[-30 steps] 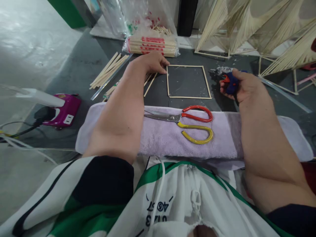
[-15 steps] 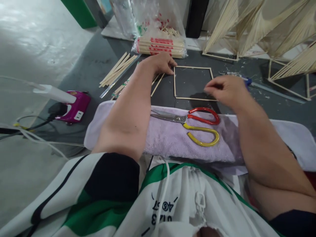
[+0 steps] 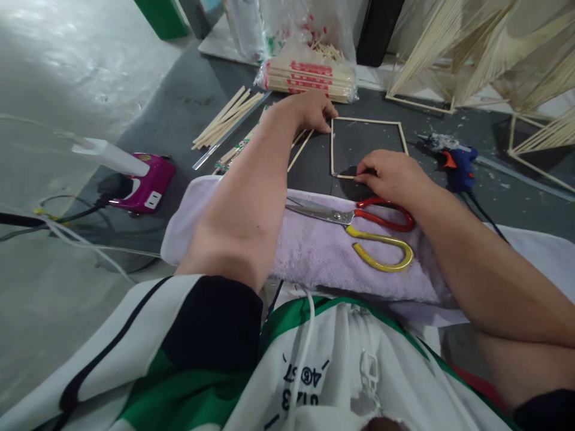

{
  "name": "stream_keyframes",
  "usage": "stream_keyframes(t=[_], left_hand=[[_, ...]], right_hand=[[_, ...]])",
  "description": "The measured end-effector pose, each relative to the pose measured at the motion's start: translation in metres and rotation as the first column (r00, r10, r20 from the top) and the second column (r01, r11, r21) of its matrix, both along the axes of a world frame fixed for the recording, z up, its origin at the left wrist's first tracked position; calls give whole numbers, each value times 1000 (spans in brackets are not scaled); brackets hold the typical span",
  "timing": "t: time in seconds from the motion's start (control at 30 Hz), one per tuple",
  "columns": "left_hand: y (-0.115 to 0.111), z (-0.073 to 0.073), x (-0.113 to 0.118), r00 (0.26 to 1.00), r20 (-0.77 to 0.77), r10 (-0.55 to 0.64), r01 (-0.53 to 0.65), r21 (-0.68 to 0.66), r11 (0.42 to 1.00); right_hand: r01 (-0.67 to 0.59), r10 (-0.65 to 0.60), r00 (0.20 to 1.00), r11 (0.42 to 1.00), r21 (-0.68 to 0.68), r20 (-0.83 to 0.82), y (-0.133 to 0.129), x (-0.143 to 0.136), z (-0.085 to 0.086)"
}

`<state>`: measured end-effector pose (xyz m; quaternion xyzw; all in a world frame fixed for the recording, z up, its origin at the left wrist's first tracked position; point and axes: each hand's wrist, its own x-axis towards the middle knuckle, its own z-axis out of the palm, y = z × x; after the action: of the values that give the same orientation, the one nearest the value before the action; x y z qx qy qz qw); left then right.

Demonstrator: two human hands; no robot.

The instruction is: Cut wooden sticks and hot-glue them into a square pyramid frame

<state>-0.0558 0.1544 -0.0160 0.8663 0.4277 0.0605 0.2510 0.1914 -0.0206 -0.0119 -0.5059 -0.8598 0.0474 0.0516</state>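
Right grip (image 3: 387, 173) pinches stick frame (image 3: 366, 120) at near edge, running left-right; left grip (image 3: 314, 110) at far-left corner, can't tell if pinching.

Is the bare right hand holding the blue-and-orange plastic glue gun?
No, the glue gun lies on the dark grey tabletop, while the right hand is at the square pale wooden frame.

Past the left edge of the worktop (image 3: 177, 117), light is reflected by the floor (image 3: 99, 66); behind the far edge, a black post (image 3: 378, 33) is seen.
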Motion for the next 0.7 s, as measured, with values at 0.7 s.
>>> stream_keyframes(t=[0.7], left_hand=[[0, 4, -2, 997, 12, -74, 74, -10, 997]], right_hand=[[76, -69, 990, 996, 51, -122, 1, -4, -8]])
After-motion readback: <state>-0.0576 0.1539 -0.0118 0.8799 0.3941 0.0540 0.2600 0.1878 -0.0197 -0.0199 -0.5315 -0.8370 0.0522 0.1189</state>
